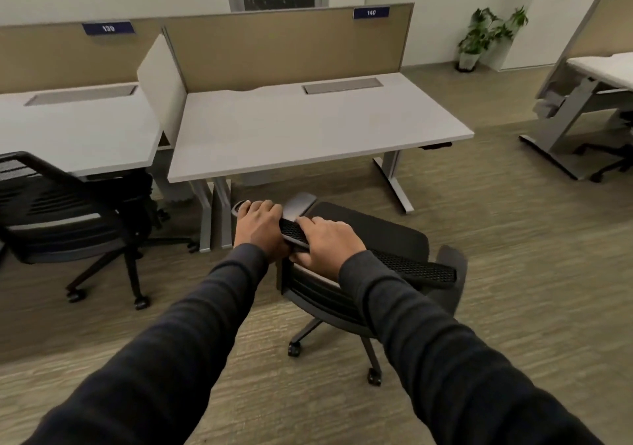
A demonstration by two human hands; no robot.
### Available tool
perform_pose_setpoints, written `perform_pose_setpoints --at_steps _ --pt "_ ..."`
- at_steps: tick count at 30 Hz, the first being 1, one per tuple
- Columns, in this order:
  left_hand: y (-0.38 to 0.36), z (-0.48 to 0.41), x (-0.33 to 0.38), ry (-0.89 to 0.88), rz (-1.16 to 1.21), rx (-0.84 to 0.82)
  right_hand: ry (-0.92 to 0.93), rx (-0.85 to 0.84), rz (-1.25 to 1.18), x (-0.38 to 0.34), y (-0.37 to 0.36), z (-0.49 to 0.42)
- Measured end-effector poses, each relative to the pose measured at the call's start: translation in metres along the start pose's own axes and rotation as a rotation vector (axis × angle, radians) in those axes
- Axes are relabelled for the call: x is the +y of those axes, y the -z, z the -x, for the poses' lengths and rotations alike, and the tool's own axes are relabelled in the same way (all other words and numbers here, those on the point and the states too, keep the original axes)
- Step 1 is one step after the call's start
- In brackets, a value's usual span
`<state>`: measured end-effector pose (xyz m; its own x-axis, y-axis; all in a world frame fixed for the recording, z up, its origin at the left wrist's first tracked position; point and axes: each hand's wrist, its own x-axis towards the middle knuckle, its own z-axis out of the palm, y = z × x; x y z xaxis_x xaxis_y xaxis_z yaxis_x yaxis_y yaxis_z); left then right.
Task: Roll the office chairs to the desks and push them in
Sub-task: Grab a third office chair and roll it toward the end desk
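A black office chair (373, 235) stands on the floor just in front of the white desk (308, 129) labelled 140. The chair is turned at an angle, its mesh backrest top running from centre to lower right. My left hand (260, 225) grips the left end of the backrest top, and my right hand (329, 239) grips it right beside, both with fingers curled over the edge. The seat lies short of the desk's front edge. A second black chair (68, 218) stands at the left, partly under the neighbouring desk (75, 129) labelled 139.
Tan partition screens (281, 47) back both desks, with a white divider (161, 84) between them. Grey desk legs (394, 180) flank the opening under desk 140. Another desk (603, 71) with a chair beneath stands at the right. A potted plant (483, 36) sits by the far wall.
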<state>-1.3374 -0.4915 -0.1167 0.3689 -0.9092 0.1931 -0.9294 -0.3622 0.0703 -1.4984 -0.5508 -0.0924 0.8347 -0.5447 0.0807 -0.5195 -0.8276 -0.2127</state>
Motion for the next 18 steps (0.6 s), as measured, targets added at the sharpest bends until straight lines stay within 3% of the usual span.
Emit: perform_pose_setpoints --at_steps 8,18 --pt "-0.013 -0.124 0.017 0.095 0.02 -0.059 -0.222 0.131 0.19 0.129 0.009 -0.057" --pt "-0.039 -0.272 0.003 0.141 -0.001 -0.098 -0.277 0.181 0.23 0.228 0.016 -0.177"
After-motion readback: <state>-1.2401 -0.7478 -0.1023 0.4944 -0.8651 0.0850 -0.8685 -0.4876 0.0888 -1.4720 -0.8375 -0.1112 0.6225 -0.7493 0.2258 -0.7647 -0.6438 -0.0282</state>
